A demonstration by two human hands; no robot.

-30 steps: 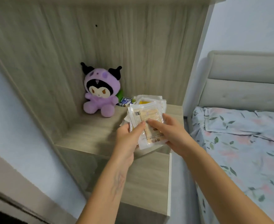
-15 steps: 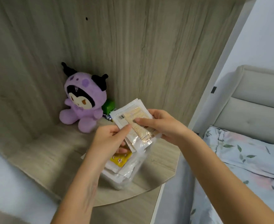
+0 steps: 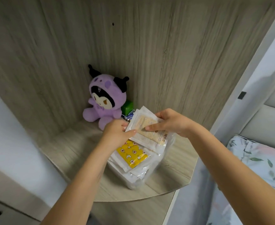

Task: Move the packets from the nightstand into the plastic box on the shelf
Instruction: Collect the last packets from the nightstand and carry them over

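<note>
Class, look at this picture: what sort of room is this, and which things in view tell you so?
Most likely a bedroom. A grey padded headboard rises above floral-print bedding at the right, and a purple plush toy sits on a pale wood-grain shelf beside the bed.

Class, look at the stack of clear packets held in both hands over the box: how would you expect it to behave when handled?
The stack of packets is probably light and floppy: thin flat film sleeves, pinched at opposite edges by the left hand and right hand. The glossy film likely lets them slide apart. Being flat, they should not roll.
</note>
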